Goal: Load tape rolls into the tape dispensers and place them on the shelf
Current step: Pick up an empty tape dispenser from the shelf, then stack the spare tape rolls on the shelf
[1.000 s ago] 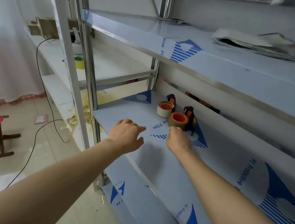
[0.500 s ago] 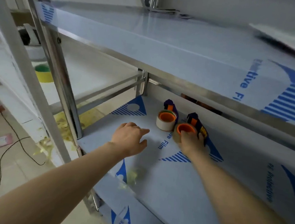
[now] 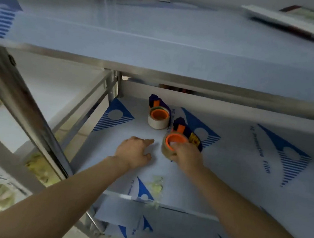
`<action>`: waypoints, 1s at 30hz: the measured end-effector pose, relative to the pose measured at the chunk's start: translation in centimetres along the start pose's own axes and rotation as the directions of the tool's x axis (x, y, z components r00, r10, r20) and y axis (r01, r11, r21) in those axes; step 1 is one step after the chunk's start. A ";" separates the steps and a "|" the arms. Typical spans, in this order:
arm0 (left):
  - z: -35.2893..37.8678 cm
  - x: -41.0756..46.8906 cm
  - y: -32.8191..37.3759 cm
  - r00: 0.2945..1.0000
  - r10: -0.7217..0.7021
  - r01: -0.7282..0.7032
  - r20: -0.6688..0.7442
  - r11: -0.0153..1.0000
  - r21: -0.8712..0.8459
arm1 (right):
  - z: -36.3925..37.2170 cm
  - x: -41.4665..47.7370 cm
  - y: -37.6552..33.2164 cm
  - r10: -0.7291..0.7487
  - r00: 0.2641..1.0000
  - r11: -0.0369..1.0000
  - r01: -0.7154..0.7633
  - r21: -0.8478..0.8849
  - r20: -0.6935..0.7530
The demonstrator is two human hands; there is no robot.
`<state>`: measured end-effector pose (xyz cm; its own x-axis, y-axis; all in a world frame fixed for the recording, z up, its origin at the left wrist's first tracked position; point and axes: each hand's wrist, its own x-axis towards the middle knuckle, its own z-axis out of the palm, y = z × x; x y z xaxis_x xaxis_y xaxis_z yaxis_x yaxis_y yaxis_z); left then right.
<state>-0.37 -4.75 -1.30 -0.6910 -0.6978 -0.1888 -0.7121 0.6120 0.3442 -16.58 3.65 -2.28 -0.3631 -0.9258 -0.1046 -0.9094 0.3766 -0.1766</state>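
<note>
Gripping the near tape dispenser (image 3: pixel 176 139) on the shelf (image 3: pixel 233 178).
Right hand (image 3: pixel 187 157) curls around its roll; left hand (image 3: pixel 133 152), fingers loose, is just beside.

I see a steel shelf (image 3: pixel 244 168) skinned in smooth, pale blue plastic film with a soft sheen. The upper shelf (image 3: pixel 160 46) at twelve o'clock wears the same film. At nine o'clock a polished metal post (image 3: pixel 26 108) gleams almost like a mirror. The far dark blue plastic tape dispenser (image 3: pixel 158 104) carries a matt white tape roll (image 3: pixel 156 122). The near dark blue plastic tape dispenser (image 3: pixel 187 130) carries a shiny, brownish translucent tape roll (image 3: pixel 165 151) on a smooth orange plastic hub (image 3: pixel 175 139).
</note>
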 end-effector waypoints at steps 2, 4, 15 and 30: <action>0.6 -0.2 -0.1 0.999 0.012 -0.008 0.038 0.994 -0.106 | 0.8 -1.6 -0.5 -0.078 0.997 0.996 0.077 -0.033 -0.021; 1.3 -0.7 0.1 0.998 0.014 -0.001 0.063 0.977 -0.213 | 1.7 -3.0 -1.0 -0.131 0.991 0.987 0.129 -0.094 -0.016; 4.0 -2.1 0.1 0.991 -0.013 0.069 0.136 0.906 -0.418 | 2.2 -3.2 -2.6 0.068 0.997 0.962 -0.052 0.267 -0.048; 3.8 -1.5 0.9 0.995 0.058 0.007 0.077 0.758 -0.652 | -0.5 -2.0 -4.0 0.165 0.986 0.898 -0.144 0.415 -0.016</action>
<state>-0.43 -1.77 -4.25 -0.7385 -0.6304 -0.2392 -0.4632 0.2164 0.8594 -12.29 4.02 -0.82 -0.5115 -0.8513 -0.1169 -0.6804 0.4843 -0.5500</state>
